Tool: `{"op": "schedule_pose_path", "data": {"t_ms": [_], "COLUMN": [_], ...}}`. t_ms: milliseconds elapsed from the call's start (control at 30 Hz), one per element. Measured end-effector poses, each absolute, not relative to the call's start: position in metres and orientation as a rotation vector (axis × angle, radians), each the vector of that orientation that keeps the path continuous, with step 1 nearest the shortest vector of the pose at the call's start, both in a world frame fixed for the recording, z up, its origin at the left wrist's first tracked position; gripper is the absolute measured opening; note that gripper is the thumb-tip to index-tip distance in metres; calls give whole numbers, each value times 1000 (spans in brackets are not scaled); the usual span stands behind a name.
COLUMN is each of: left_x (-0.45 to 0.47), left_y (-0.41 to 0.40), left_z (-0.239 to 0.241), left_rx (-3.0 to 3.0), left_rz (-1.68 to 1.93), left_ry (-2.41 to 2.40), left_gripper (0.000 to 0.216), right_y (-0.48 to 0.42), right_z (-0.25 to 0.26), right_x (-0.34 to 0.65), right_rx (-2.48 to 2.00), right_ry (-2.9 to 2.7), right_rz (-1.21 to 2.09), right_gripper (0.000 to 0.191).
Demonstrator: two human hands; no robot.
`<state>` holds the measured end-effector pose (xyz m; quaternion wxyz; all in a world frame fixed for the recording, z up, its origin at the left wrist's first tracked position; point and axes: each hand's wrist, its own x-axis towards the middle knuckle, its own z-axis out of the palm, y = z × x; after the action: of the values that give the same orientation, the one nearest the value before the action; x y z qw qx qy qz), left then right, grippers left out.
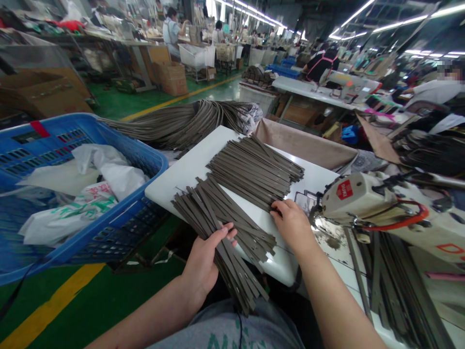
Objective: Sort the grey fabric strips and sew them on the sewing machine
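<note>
My left hand (204,261) grips a thick bundle of grey-brown straps (221,232) that lies across the near corner of the white table (189,167) and hangs over its edge toward my lap. A second pile of the same straps (254,169) rests further up the table. My right hand (290,223) lies on the table at the near end of that second pile, fingers curled onto the strap ends.
A blue plastic crate (145,155) with white bags stands at the left. A white sewing machine (363,196) sits at the right, with more straps (395,286) below it. A long heap of straps (181,123) lies behind the table. Other workers sit at benches further back.
</note>
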<state>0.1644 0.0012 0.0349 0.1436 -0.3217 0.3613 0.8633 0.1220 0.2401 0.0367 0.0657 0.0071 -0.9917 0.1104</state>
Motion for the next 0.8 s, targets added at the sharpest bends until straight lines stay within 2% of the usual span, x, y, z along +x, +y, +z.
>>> {"op": "schedule_pose_path", "data": {"t_ms": [267,467,667,800], "left_x": [165,165,165,166], "left_y": [0,0,0,0], "left_z": [33,34,34,33], "left_rx": [-908,-898,-895,-893], "left_rz": [2484,2488,2496,2497], "left_ry": [1043,1044,1043,1044], "left_gripper": [8,8,10,12], "right_y": [233,231,227,225], "right_z": [38,38,34,33], "right_x": [123,128,134,135], "right_rx": [77,118,204,225], "right_ry": [-3010,-2965,-2951,-2946], "right_rz": [113,89,-132,-142], "right_gripper": [24,22,22,20]}}
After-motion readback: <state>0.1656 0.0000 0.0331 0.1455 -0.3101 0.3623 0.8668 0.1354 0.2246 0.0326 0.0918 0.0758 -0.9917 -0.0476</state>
